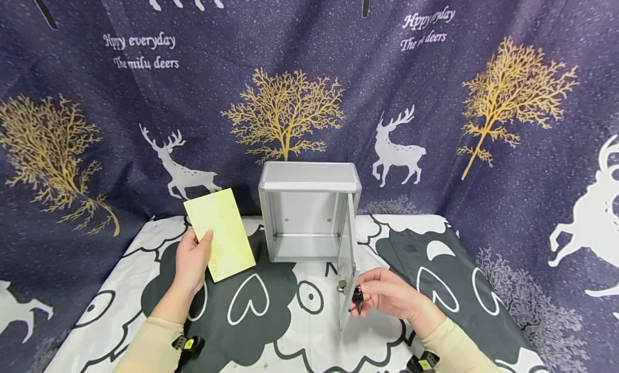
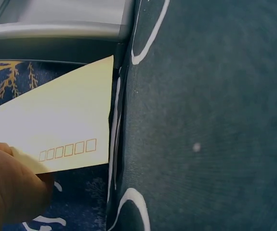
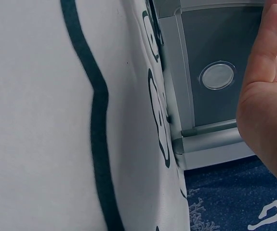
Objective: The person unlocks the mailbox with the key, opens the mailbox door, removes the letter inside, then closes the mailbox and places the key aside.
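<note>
My left hand (image 1: pixel 193 257) grips a pale yellow envelope (image 1: pixel 227 233) by its left edge, thumb on the front. Orange postcode boxes line one edge of it in the left wrist view. A silver-grey metal box (image 1: pixel 309 174) stands at the centre, its door (image 1: pixel 349 249) swung out towards me. Near the door's free edge sits a lock (image 1: pixel 342 287). On the door's outer side my right hand (image 1: pixel 389 295) pinches a key at the lock, with a black key (image 1: pixel 358 299) hanging beside the fingers. In the right wrist view, only part of that hand shows at the right edge.
A black and white patterned cloth (image 1: pixel 309 341) covers the surface under the box. Behind it hangs a dark blue curtain (image 1: pixel 309 50) printed with deer and golden trees. The swung-out door stands between the box's front and my right hand.
</note>
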Motion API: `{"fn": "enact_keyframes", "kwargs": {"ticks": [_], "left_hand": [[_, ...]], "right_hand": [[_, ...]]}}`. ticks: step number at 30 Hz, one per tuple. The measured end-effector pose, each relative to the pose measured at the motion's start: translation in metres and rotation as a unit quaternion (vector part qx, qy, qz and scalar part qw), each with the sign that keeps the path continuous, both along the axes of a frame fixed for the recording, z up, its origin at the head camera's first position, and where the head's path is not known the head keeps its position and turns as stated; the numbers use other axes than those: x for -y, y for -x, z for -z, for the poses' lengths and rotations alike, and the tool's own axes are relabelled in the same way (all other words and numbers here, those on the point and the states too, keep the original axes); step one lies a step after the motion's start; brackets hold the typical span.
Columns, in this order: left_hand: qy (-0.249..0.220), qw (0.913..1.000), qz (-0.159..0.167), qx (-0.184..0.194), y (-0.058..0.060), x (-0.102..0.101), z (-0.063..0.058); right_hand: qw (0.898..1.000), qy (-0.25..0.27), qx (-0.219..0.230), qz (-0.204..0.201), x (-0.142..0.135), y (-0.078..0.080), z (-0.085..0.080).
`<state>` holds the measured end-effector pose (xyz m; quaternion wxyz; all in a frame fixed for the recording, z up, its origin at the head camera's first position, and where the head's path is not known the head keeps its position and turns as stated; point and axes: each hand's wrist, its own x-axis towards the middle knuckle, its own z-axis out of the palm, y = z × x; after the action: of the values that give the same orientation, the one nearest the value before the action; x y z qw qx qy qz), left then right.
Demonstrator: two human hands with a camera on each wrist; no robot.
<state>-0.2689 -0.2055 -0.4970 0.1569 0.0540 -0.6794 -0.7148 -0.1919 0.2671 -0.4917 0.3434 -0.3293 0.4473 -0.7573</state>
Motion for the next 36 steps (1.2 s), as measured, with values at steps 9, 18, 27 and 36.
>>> {"fn": "enact_keyframes", "kwargs": {"ticks": [9,18,27,36], "left_hand": [[-0.037,0.9991,0.000,0.022,0.004,0.006,0.006],[-0.009,0.9973,0.011,0.072,0.005,0.015,0.012],[0.010,0.9950,0.029,0.095,0.005,0.021,0.015],[0.028,0.9898,0.042,0.133,0.007,0.025,0.019]], "right_hand": [[1.000,0.004,0.000,-0.001,0.001,0.000,0.000],[1.000,0.003,0.004,-0.002,0.000,0.001,0.001],[1.000,0.007,-0.001,-0.006,0.001,0.001,0.002],[1.000,0.004,0.000,-0.005,0.001,0.001,0.001]]}}
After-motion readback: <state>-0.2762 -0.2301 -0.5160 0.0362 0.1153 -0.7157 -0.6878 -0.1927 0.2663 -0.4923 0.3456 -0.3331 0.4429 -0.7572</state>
